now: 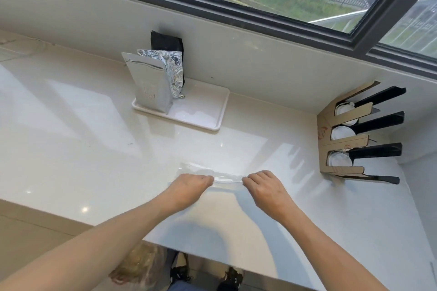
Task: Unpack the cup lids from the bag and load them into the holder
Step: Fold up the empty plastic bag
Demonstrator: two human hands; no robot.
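A flat, clear plastic bag (pixel 208 170) lies on the pale countertop in front of me. My left hand (pixel 189 186) and my right hand (pixel 264 184) both pinch its near edge, a hand's width apart, with the film stretched between them. I see no lids inside the bag. At the right wall stands the wood and black lid holder (pixel 347 139). White cup lids (pixel 341 133) fill its three slots.
A white tray (pixel 208 111) stands at the back by the wall, holding a silver pouch (pixel 151 85), a foil bag and a black bag. The counter's front edge runs just below my forearms. A window spans the wall above.
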